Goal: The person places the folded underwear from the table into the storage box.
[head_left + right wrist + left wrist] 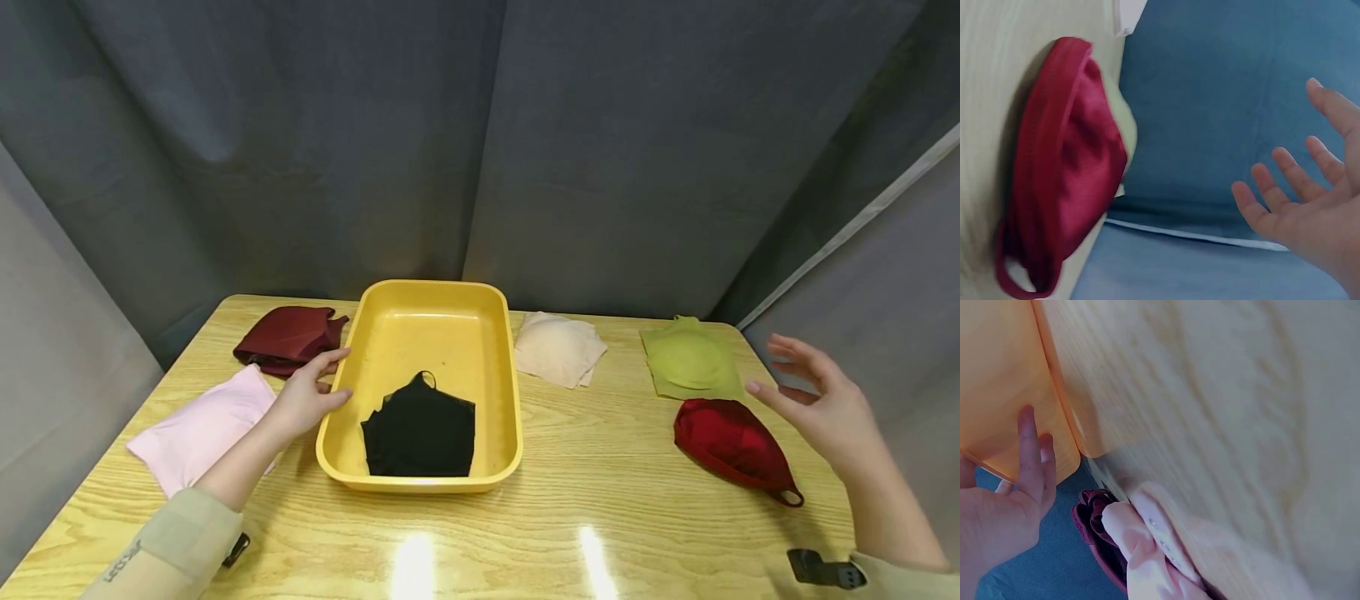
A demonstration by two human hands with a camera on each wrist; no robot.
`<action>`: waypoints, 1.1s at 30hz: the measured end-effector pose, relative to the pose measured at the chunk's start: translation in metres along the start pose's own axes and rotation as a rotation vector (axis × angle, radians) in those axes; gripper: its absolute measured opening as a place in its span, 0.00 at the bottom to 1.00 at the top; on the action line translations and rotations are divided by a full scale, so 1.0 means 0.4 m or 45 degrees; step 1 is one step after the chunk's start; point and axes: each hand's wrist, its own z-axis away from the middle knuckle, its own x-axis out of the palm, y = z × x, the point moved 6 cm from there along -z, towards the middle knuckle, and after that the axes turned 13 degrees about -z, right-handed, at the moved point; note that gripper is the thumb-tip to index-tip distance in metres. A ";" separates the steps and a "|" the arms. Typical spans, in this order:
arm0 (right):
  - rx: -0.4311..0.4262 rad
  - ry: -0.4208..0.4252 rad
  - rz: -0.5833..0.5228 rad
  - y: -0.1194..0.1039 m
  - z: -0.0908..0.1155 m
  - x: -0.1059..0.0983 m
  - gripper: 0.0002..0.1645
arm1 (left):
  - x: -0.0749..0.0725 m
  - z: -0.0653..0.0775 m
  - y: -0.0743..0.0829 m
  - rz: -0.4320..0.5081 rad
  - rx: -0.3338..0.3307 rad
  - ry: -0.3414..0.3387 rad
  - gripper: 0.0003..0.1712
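Observation:
A folded black bra (420, 429) lies in the near half of a yellow plastic tray (517, 417). My left hand (311, 396) is at the tray's left rim, thumb tip over the edge; its visible fingers look straight against the tray in the left wrist view. At the right, my right hand (825, 396) is raised with spread fingers and holds nothing. Just left of it rests a shiny red folded bra (738, 442) with a strap loop at its near end. The right wrist view shows this red bra (1072, 162) apart from the fingers.
Left of the tray lie a maroon folded bra (292, 333) and a pink one (210, 425). A cream folded bra (558, 348) and a lime-green one (692, 358) lie to the right. Dark grey curtains (600, 150) hang behind the wooden table (600, 467).

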 end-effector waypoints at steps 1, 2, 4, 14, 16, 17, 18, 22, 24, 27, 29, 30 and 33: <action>-0.003 0.005 -0.003 0.008 0.001 0.001 0.42 | 0.000 0.000 0.000 -0.001 -0.001 0.000 0.37; 0.001 0.007 -0.003 0.017 0.002 0.001 0.42 | 0.000 0.000 -0.001 -0.003 -0.002 0.000 0.37; 0.010 0.010 -0.001 0.036 0.002 0.000 0.42 | 0.001 0.000 -0.001 -0.006 -0.004 0.001 0.37; 0.163 -0.111 0.124 0.157 0.006 -0.001 0.45 | 0.001 0.001 0.001 -0.010 -0.004 0.002 0.37; 0.165 -0.137 0.105 0.176 0.006 0.002 0.45 | 0.000 0.001 0.002 -0.013 -0.008 0.002 0.37; 0.169 -0.153 0.096 0.185 0.006 0.003 0.46 | -0.001 0.002 0.003 -0.013 -0.008 0.002 0.37; 0.172 -0.165 0.099 0.193 0.005 0.004 0.46 | -0.002 0.002 0.003 -0.013 -0.010 0.002 0.37; 0.230 -0.251 0.109 0.228 0.005 0.010 0.46 | -0.002 0.004 0.005 -0.003 -0.012 0.000 0.37; 0.266 -0.305 0.119 0.243 0.006 0.014 0.46 | -0.002 0.004 0.005 -0.003 -0.013 -0.001 0.37; 0.318 -0.381 0.124 0.264 0.010 0.021 0.47 | -0.001 0.004 0.005 -0.003 -0.012 -0.004 0.37; 0.339 -0.419 0.134 0.276 0.011 0.023 0.47 | -0.001 0.003 0.005 -0.001 -0.012 -0.005 0.37; 0.350 -0.434 0.135 0.282 0.012 0.023 0.47 | 0.000 0.003 0.004 -0.002 -0.012 -0.005 0.37; 0.369 -0.465 0.145 0.295 0.015 0.022 0.47 | 0.000 0.003 0.004 -0.001 -0.013 -0.007 0.37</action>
